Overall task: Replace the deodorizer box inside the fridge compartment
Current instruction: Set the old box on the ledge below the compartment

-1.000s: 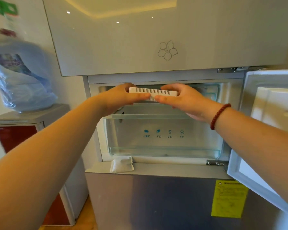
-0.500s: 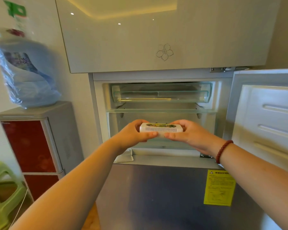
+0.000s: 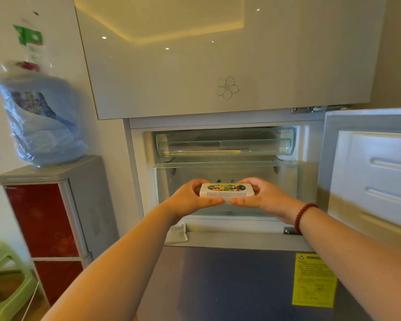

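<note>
A white slotted deodorizer box (image 3: 226, 190) with a green printed label on top is held level between both hands, in front of the clear drawer (image 3: 285, 181) of the open middle fridge compartment. My left hand (image 3: 190, 199) grips its left end, my right hand (image 3: 262, 198) its right end, thumbs underneath. A small white sachet (image 3: 176, 235) lies on the ledge at the compartment's lower left, partly behind my left forearm.
The compartment door (image 3: 368, 172) stands open at the right. A clear tray (image 3: 222, 144) and glass shelf (image 3: 227, 163) sit above the drawer. The lower fridge door (image 3: 229, 286) carries a yellow sticker (image 3: 314, 280). At left stand a water dispenser (image 3: 49, 218) and green stool (image 3: 0, 279).
Both hands brought the box down from in front of the upper tray to drawer level, and its labelled top now faces up. The view has pulled back.
</note>
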Demonstrator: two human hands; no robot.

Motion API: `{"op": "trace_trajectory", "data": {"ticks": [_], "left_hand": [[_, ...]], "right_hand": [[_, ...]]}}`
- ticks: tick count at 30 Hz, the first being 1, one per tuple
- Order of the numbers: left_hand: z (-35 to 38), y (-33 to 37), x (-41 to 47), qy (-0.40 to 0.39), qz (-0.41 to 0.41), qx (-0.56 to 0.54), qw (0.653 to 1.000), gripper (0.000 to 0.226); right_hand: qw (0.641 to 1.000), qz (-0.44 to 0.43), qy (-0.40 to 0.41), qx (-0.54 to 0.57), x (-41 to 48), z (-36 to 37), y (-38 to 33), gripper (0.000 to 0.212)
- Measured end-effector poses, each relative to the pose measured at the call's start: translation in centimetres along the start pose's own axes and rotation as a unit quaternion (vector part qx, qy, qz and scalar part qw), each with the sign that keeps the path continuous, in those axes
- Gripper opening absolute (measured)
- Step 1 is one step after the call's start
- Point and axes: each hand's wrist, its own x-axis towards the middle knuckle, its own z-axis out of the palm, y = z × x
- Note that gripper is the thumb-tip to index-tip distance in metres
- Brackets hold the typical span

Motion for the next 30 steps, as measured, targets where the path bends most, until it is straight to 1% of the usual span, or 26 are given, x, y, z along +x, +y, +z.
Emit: {"op": "trace_trajectory", "data": {"ticks": [4,8,13,19,22,25,28,30], "left_hand": [[-0.1,0.0,1.1,-0.007,-0.016,-0.04,0.999,0.061],[-0.2,-0.3,2.4,-0.01,-0.023,-0.048,0.999,0.063],[0.3,-0.7,2.3,-0.007,-0.027,-0.075,0.997,0.058],[2.7,-2.7,0.4,0.043,-0.028,-0.158,0.986,0.053],[4.0,-4.6,-1.3,0.059,-0.034,-0.194,0.979,0.059],[5.3,-6.7,-3.3,0.07,-0.033,-0.218,0.973,0.07],[7.7,-7.8,-4.6,0.064,-0.033,-0.194,0.978,0.068],[9.0,-8.0,-4.6,0.074,-0.044,-0.168,0.982,0.068]], "right_hand": [[1.0,0.008,-0.001,-0.001,1.3,-0.3,0.2,0.06],[1.0,0.015,-0.001,-0.002,2.5,-0.6,0.6,0.06],[1.0,0.019,-0.006,0.007,3.1,-0.7,0.9,0.059],[0.999,0.044,-0.032,0.005,1.9,0.0,2.5,0.058],[0.994,0.043,-0.071,-0.077,0.5,0.6,2.9,0.06],[0.987,0.027,-0.081,-0.136,-0.8,1.7,3.1,0.058],[0.982,0.006,-0.086,-0.171,-1.3,3.4,3.7,0.054],[0.977,-0.008,-0.071,-0.199,-1.0,4.1,4.3,0.051]]}}
